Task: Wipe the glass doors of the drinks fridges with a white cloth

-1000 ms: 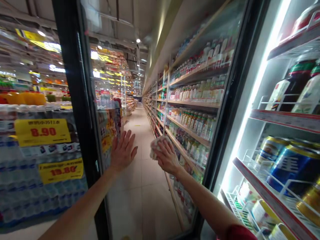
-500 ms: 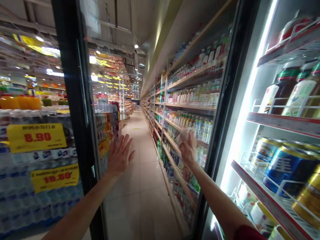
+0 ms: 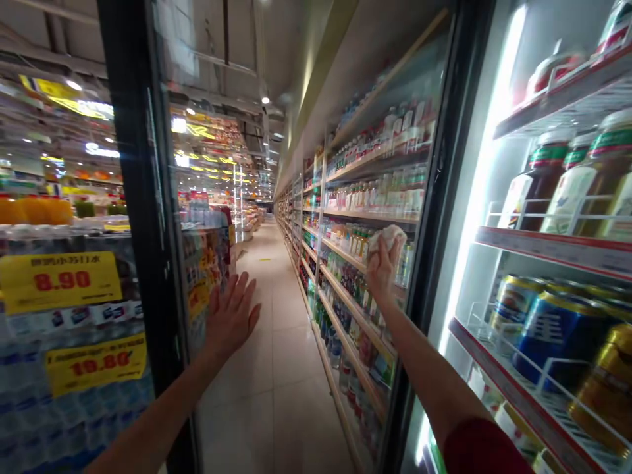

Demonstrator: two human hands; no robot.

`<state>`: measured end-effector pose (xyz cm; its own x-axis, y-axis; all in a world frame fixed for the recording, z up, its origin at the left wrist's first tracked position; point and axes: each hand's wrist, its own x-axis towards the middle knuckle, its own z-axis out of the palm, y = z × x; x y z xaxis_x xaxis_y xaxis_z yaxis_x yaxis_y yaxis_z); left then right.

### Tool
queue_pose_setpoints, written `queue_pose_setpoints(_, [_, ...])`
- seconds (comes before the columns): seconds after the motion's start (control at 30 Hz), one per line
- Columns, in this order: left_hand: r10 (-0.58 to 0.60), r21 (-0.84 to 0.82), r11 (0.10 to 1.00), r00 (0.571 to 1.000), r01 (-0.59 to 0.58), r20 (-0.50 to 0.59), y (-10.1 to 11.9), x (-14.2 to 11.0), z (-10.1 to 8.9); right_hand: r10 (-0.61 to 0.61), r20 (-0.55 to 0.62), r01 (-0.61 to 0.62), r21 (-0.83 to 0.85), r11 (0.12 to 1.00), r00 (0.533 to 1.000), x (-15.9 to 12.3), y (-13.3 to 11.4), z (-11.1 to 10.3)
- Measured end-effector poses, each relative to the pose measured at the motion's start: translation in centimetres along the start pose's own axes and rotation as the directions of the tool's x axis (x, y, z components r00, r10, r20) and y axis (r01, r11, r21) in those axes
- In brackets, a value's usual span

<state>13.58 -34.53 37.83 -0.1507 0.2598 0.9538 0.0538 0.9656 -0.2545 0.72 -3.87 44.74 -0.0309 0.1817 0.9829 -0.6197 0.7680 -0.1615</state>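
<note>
An open glass fridge door [image 3: 296,164] with a black frame [image 3: 133,197] stands in front of me. My left hand [image 3: 230,319] lies flat on the glass near the left frame, fingers spread. A crumpled white cloth [image 3: 388,237] is pressed against the glass by my right hand [image 3: 381,266], close to the door's right edge. Through the glass I see a supermarket aisle with drink shelves.
To the right the lit fridge interior [image 3: 557,250] holds bottles on upper racks and blue and gold cans [image 3: 557,329] lower down. On the left are stacked water packs with yellow price signs [image 3: 62,280]. The tiled aisle floor [image 3: 276,368] runs ahead.
My right hand with the cloth has moved up and to the right across the glass. My left hand has stayed flat on the door, slightly lower in view.
</note>
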Motion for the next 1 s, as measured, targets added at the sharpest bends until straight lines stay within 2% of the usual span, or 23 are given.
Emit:
queue_pose_setpoints(0.03, [0.004, 0.005, 1.000, 1.000, -0.004, 0.001, 0.0, 0.0, 0.0, 0.081, -0.051, -0.082, -0.016, 0.997, 0.995, 0.4, 0.1, 0.1])
queue_pose_setpoints(0.07, [0.005, 0.006, 1.000, 1.000, -0.005, 0.002, 0.1, 0.0, 0.0, 0.083, -0.050, -0.084, -0.011, 0.996, 0.995, 0.4, -0.3, 0.2])
queue_pose_setpoints(0.13, [0.006, 0.005, 1.000, 1.000, -0.006, 0.001, 0.3, -0.2, 0.0, -0.145, 0.103, 0.139, 0.065, 0.988, 0.984, -0.5, -1.9, 0.4])
queue_pose_setpoints(0.2, [-0.017, 0.000, 1.000, 1.000, 0.017, 0.007, 0.4, -0.3, -0.2, -0.431, 0.264, 0.391, 0.191, 0.900, 0.863, -1.7, -3.0, 0.3])
queue_pose_setpoints(0.23, [-0.020, -0.005, 1.000, 1.000, 0.020, 0.000, 0.4, -0.3, -0.4, -0.485, 0.297, 0.437, 0.217, 0.873, 0.822, -1.8, -2.9, 0.2])
queue_pose_setpoints(0.27, [-0.027, -0.013, 1.000, 1.000, 0.027, 0.009, 0.4, -0.1, -0.6, -0.459, 0.295, 0.417, 0.197, 0.887, 0.838, -1.5, -2.4, 0.1])
queue_pose_setpoints(0.3, [-0.023, -0.021, 1.000, 0.999, 0.024, 0.025, 0.3, 0.3, -0.9, -0.349, 0.248, 0.324, 0.136, 0.936, 0.904, -0.7, -1.4, 0.1])
queue_pose_setpoints(0.33, [-0.013, -0.023, 1.000, 0.999, 0.014, 0.031, 0.1, 0.9, -1.3, -0.173, 0.159, 0.164, 0.064, 0.984, 0.972, 0.4, -0.3, 0.2])
queue_pose_setpoints(0.37, [-0.017, -0.017, 1.000, 0.999, 0.018, 0.030, -0.2, 1.8, -1.7, 0.018, 0.050, -0.018, 0.012, 1.000, 0.999, 1.8, 0.7, 0.3])
queue_pose_setpoints(0.43, [-0.062, 0.017, 0.998, 0.998, 0.062, 0.001, -0.9, 4.0, -2.3, 0.252, -0.108, -0.254, -0.008, 0.967, 0.962, 4.2, 1.4, 0.6])
queue_pose_setpoints(0.47, [-0.102, 0.036, 0.994, 0.994, 0.103, -0.023, -1.3, 5.2, -2.6, 0.258, -0.131, -0.260, 0.005, 0.966, 0.957, 4.8, 0.9, 0.7])
queue_pose_setpoints(0.5, [-0.134, 0.049, 0.989, 0.990, 0.137, -0.051, -1.6, 6.3, -2.8, 0.185, -0.111, -0.184, 0.023, 0.983, 0.976, 5.1, -0.1, 0.7])
queue_pose_setpoints(0.57, [-0.174, 0.051, 0.983, 0.982, 0.178, -0.073, -1.9, 8.0, -3.0, -0.144, 0.023, 0.142, 0.095, 0.985, 0.989, 4.6, -2.7, 0.7])
queue_pose_setpoints(0.63, [-0.176, 0.039, 0.983, 0.980, 0.180, -0.088, -1.9, 8.6, -3.1, -0.492, 0.186, 0.455, 0.208, 0.866, 0.851, 4.1, -4.4, 0.6])
queue_pose_setpoints(0.67, [-0.171, 0.034, 0.984, 0.981, 0.175, -0.095, -1.8, 8.6, -3.1, -0.566, 0.231, 0.517, 0.239, 0.822, 0.791, 4.3, -4.5, 0.5])
queue_pose_setpoints(0.7, [-0.166, 0.028, 0.985, 0.981, 0.170, -0.102, -1.8, 8.5, -3.1, -0.545, 0.238, 0.500, 0.225, 0.836, 0.804, 4.9, -4.0, 0.4])
queue_pose_setpoints(0.73, [-0.162, 0.025, 0.986, 0.981, 0.166, -0.107, -1.7, 8.4, -3.1, -0.439, 0.201, 0.410, 0.172, 0.896, 0.876, 5.8, -3.2, 0.3])
queue_pose_setpoints(0.77, [-0.156, 0.025, 0.987, 0.982, 0.160, -0.110, -1.7, 8.3, -3.1, -0.271, 0.120, 0.259, 0.107, 0.960, 0.955, 7.1, -2.2, 0.3])
queue_pose_setpoints(0.8, [-0.150, 0.026, 0.988, 0.982, 0.154, -0.117, -1.7, 8.2, -3.1, -0.087, 0.015, 0.086, 0.059, 0.995, 0.996, 8.3, -1.4, 0.3])
queue_pose_setpoints(0.87, [-0.143, 0.033, 0.988, 0.981, 0.148, -0.132, -1.7, 8.2, -3.0, 0.116, -0.123, -0.113, 0.032, 0.993, 0.986, 10.1, -1.0, 0.5])
queue_pose_setpoints(0.9, [-0.135, 0.037, 0.989, 0.981, 0.141, -0.140, -1.8, 8.2, -3.0, 0.088, -0.122, -0.084, 0.037, 0.996, 0.989, 10.4, -1.6, 0.6])
queue_pose_setpoints(0.97, [-0.121, 0.043, 0.991, 0.981, 0.129, -0.154, -1.9, 8.3, -3.0, -0.210, 0.004, 0.209, 0.079, 0.975, 0.978, 9.7, -3.6, 0.9])
queue_pose_setpoints(1.0, [-0.122, 0.045, 0.990, 0.981, 0.131, -0.151, -1.9, 8.3, -2.9, -0.417, 0.092, 0.404, 0.129, 0.906, 0.904, 9.2, -4.7, 1.0])
